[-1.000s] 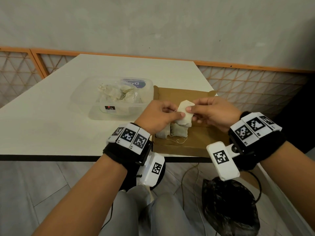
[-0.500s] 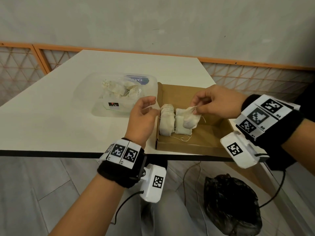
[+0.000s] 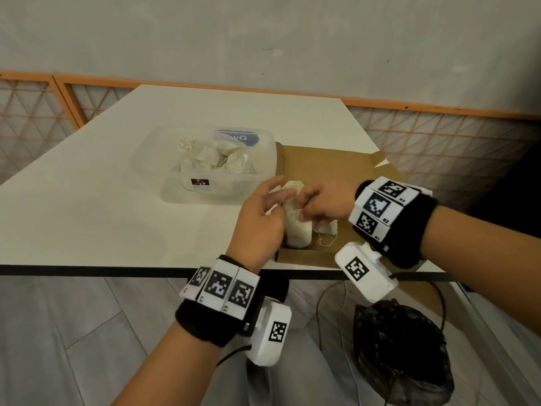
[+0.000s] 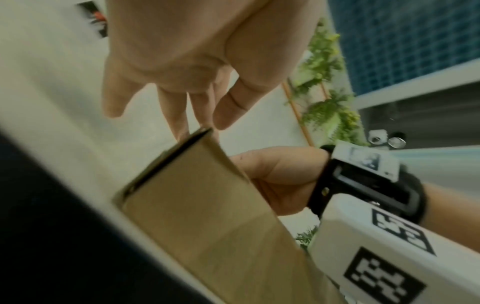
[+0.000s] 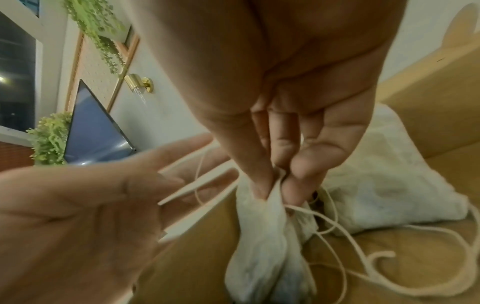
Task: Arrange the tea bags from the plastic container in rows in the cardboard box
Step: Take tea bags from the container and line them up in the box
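Observation:
The brown cardboard box (image 3: 325, 159) lies at the table's near right edge. Several white tea bags (image 3: 297, 232) stand in a row against its left wall. My right hand (image 3: 301, 207) reaches into the box and pinches the top of one tea bag (image 5: 267, 246) between thumb and fingers (image 5: 298, 164), with its string trailing loose. Another tea bag (image 5: 376, 185) lies just behind it. My left hand (image 3: 275, 200) hovers open beside the box's left wall (image 4: 207, 205), fingers spread and holding nothing. The clear plastic container (image 3: 152, 159) with more tea bags (image 3: 210, 159) stands left of the box.
The white table (image 3: 87, 215) stretches left and back past the container. Its front edge runs just below the box. A black plastic bag (image 3: 401, 353) and cables lie on the floor under the right side. An orange-framed lattice fence borders the table behind.
My right hand has lowered the tea bag into the box against the row. My left hand has let go of the string, opened, and moved right to the box's left wall.

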`<state>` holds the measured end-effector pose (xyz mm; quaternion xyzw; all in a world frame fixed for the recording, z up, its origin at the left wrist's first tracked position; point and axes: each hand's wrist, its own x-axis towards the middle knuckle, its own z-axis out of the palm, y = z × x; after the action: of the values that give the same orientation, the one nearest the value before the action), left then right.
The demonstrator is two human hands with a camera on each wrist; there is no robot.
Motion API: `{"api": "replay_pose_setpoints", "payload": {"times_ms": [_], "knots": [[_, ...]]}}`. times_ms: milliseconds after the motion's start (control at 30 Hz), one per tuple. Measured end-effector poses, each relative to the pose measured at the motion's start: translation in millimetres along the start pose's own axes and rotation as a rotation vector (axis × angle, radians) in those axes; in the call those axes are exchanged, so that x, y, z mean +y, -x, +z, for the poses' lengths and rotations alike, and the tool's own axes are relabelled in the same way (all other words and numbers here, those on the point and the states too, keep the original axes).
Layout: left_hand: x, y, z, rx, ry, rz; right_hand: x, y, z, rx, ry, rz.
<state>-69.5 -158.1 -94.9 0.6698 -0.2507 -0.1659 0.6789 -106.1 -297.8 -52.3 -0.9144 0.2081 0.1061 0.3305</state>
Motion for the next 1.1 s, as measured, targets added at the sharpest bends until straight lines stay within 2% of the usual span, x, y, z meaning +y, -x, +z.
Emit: {"api": "replay_pose_setpoints", "payload": {"times_ms": [67,133,233,300,367,467,567,667,767,900,1033,1100], "knots": [[10,4,2,-0.089,-0.110,0.024,1,0,-3,0.010,0.036,-0.016],[21,6,4,-0.185,-0.127,-0.009,4,3,-11,-0.006,0.076,-0.034],[35,8,5,-0.274,-0.036,-0.042,7,14,-21,-0.011,0.072,-0.029],[40,8,4,-0.319,0.113,-0.002,10,22,-27,0.029,0.071,-0.035],[35,4,1,-0.255,0.206,0.054,13,27,-34,0.039,0.043,-0.018],[20,-6,-1,-0.092,0.103,0.046,17,32,-46,0.024,0.131,0.007],[2,-9,2,-0.070,-0.021,0.004,16,37,-54,0.025,0.217,0.022],[-4,-8,5,-0.078,-0.100,0.021,14,38,-58,0.046,0.258,0.017],[-1,-8,5,-0.069,-0.077,0.044,10,37,-56,0.053,0.207,-0.018],[3,-10,2,0.067,-0.025,0.069,2,32,-45,-0.044,-0.009,-0.040],[-3,-11,-2,0.115,0.143,-0.087,0,14,-21,-0.186,-0.099,0.006],[-5,-10,-2,0.089,0.180,-0.145,3,1,-8,-0.184,-0.119,0.041]]}}
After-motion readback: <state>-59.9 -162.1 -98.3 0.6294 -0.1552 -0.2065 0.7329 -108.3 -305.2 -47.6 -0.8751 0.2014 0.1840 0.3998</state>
